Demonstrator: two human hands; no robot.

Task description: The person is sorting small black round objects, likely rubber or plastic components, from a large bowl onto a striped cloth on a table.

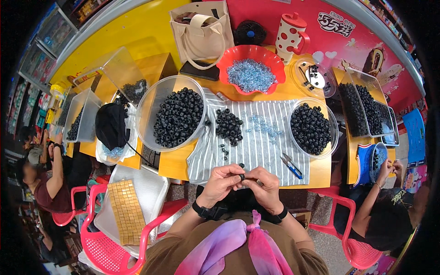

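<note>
My left hand (219,184) is closed in a pinch on small black beads (242,176) at the table's near edge. Against them press the fingertips of my right hand (265,185), also closed; whether it holds a thread or something else is too small to see. Just beyond, a grey-and-white striped cloth (201,158) covers the table. On it lie a loose heap of black beads (228,126), a scatter of clear blue beads (266,127) and blue-handled thread snips (292,167), to the right of my hands.
Clear round tubs of black beads, a left tub (143,123) and a right tub (337,137), flank the cloth. Behind stand a red scalloped bowl (223,62) of blue beads, a beige bag (199,36), a phone (199,71) and a dotted cup (288,41). Other people sit at both sides.
</note>
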